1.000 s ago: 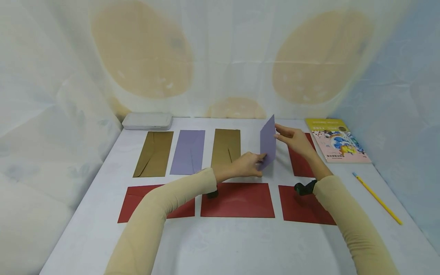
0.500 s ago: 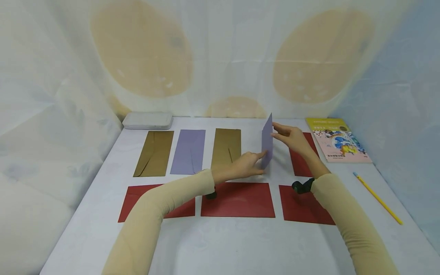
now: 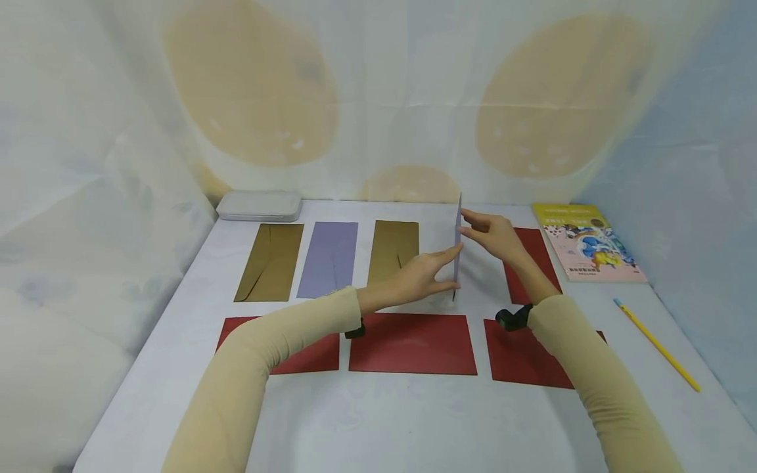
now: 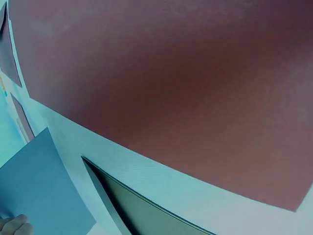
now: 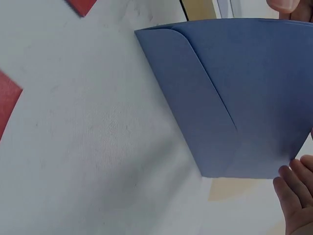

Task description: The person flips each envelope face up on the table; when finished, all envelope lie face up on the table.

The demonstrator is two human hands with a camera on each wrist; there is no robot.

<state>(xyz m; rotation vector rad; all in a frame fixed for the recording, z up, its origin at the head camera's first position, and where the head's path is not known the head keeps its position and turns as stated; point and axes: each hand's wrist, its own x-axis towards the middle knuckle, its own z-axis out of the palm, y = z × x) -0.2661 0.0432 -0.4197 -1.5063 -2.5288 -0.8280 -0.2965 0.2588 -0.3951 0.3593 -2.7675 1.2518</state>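
Purple envelope (image 3: 458, 244) stood on edge in the head view, nearly edge-on to the camera, above the white table (image 3: 378, 420) between the right-hand gold envelope (image 3: 393, 252) and the far red envelope (image 3: 531, 263). Left hand (image 3: 422, 276) pinched its lower near part, thumb and fingers closed on the paper. Right hand (image 3: 493, 235) held the upper far part, fingers curled round the edge. On the table: second gold envelope (image 3: 269, 261), flat purple envelope (image 3: 328, 259), three red envelopes in the near row, left (image 3: 284, 348), middle (image 3: 412, 343), right (image 3: 526, 351). Grey tray (image 3: 259, 205) at far left corner, picture book (image 3: 587, 242) at far right, yellow pencil (image 3: 656, 344) along the right edge. Both arms in beige sleeves (image 3: 278, 355)

Left wrist view: mostly the middle red envelope (image 4: 166, 93) filling the frame, table strip below it, dark gold envelope edge (image 4: 142, 210) at bottom. Corner of the purple envelope (image 4: 41, 191) at lower left with one fingertip (image 4: 14, 225) on it; grip itself out of frame

Right wrist view: purple envelope (image 5: 234, 98) flap side facing camera, flap closed, held clear of the table. Right fingertips (image 5: 293, 188) on its lower right corner, a left fingertip (image 5: 283, 5) at the top edge
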